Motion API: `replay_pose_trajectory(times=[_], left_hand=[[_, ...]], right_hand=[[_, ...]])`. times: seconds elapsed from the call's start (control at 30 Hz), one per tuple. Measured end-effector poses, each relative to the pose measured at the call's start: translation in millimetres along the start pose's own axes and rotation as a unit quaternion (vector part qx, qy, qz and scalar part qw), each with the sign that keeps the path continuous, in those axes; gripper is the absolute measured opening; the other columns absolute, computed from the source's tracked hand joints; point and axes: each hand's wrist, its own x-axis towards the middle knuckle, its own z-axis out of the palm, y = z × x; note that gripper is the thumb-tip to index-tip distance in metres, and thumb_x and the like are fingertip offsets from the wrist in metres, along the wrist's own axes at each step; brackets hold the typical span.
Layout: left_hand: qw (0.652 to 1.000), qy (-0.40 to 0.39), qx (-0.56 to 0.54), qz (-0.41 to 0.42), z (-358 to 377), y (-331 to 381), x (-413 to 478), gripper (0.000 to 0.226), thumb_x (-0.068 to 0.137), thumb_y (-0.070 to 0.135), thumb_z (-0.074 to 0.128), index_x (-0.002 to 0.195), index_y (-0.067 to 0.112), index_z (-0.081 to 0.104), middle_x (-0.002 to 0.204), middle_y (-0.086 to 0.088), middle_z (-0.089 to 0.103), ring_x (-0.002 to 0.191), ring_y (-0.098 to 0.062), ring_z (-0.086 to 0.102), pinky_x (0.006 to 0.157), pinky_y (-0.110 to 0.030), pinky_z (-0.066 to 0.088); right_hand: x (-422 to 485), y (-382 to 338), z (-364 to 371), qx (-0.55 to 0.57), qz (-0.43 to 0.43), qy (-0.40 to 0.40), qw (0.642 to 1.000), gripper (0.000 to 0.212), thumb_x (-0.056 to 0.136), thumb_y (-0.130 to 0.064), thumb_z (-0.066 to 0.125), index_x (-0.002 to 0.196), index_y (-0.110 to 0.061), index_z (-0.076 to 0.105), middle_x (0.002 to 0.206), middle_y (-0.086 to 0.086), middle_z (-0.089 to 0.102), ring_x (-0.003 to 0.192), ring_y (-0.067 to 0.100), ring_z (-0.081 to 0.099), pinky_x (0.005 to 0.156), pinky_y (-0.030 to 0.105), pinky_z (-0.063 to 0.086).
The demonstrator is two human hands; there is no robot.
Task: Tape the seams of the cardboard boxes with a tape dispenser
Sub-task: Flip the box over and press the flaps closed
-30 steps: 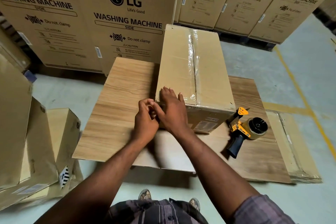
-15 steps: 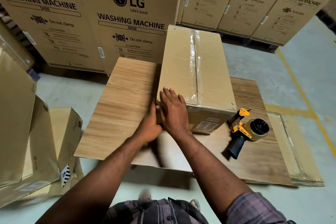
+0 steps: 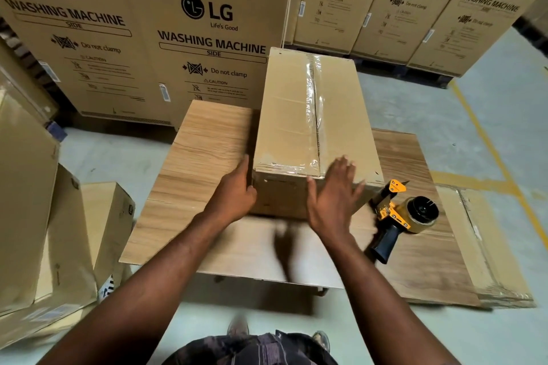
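Now the cardboard box [image 3: 290,115] sits between left hand [image 3: 234,192] and right hand [image 3: 335,195].
Both touch its near corners, fingers straight.

Your right grip [image 3: 332,198] is blurred at the fingertips and covers the box's [image 3: 296,115] near right corner. The box's near face is blurred too, its print unreadable. The cartons' [image 3: 207,38] fine print is too small to read.

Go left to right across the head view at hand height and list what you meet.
small cardboard box on the floor → left hand → right hand → tape dispenser → flat taped cardboard. The taped box spans both hands, so it is left out.
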Motion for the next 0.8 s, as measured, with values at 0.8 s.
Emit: replay_pose_trajectory(times=[0.8], left_hand=[[0.986, 0.037, 0.068, 0.150, 83.9, 98.8, -79.1, 0.066, 0.094, 0.037, 0.060, 0.154, 0.023, 0.036, 0.150, 0.005, 0.049, 0.138, -0.012, 0.043, 0.114, -0.034, 0.035]], right_hand=[[106.4, 87.6, -50.5, 0.173, 0.021, -0.102, 0.979, 0.056, 0.098, -0.052, 0.046, 0.128, -0.006, 0.053, 0.156, 0.020, 0.038, 0.154, 0.040, 0.014, 0.118, 0.060, 0.021]])
